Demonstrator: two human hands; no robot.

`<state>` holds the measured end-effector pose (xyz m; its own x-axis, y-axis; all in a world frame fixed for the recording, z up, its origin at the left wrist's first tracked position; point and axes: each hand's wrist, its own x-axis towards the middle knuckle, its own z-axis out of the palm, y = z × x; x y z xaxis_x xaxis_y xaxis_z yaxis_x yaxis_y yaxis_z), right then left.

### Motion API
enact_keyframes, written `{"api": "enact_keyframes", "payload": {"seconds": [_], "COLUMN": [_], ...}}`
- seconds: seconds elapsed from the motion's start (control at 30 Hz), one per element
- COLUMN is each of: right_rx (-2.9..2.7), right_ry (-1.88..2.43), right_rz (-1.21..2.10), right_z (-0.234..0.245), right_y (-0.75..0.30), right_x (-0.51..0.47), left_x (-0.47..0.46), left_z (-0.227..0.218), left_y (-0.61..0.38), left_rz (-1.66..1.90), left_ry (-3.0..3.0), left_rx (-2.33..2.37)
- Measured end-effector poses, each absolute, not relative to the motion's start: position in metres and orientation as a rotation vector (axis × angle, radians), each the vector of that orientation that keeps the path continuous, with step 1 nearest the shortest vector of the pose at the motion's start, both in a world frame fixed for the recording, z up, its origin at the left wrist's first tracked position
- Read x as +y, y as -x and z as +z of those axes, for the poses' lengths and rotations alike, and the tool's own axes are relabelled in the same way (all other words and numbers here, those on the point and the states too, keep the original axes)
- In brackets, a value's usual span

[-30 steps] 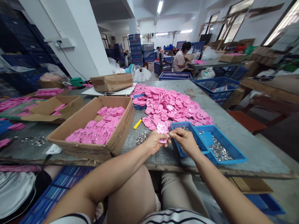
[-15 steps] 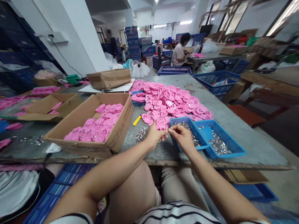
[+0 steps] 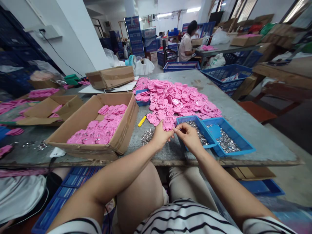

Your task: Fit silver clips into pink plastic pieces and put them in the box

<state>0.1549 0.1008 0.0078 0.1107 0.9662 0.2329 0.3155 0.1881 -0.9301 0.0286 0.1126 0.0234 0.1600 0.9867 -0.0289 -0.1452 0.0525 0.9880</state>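
Note:
My left hand and my right hand meet over the table's near edge, fingers pinched together. The left hand grips a pink plastic piece at its lower edge. My right fingertips pinch something small against it, which I cannot make out. Behind the hands lies a big heap of pink pieces. Two blue trays with small silver metal parts stand right of my right hand. A loose pile of silver parts lies left of my left hand.
A cardboard box holding pink pieces stands at the left, with more boxes behind it. A yellow-handled tool lies by the heap. Blue crates stand at the right. A seated person works at a far table.
The view has tilted downward, so everything sits higher in the picture. My hands stay together on the pink piece, now closer to the heap and trays.

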Motion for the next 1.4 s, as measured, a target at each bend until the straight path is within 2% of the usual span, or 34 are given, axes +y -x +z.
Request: {"api": "enact_keyframes", "payload": {"seconds": [0.27, 0.53, 1.4], "right_rx": [-1.396, -1.618, -1.838], "right_ry": [1.186, 1.158, 1.188], "right_rz": [0.855, 0.723, 0.863], "right_z": [0.011, 0.027, 0.037], "right_y": [-0.161, -0.166, -0.17], "right_x": [0.104, 0.106, 0.109], "left_x": [0.112, 0.11, 0.108], "left_z": [0.029, 0.041, 0.034], "left_y": [-0.025, -0.023, -0.022], "left_rz": [1.062, 0.945, 0.834], "left_ry": [-0.975, -0.786, -0.967], "left_rx": [0.818, 0.664, 0.65]}}
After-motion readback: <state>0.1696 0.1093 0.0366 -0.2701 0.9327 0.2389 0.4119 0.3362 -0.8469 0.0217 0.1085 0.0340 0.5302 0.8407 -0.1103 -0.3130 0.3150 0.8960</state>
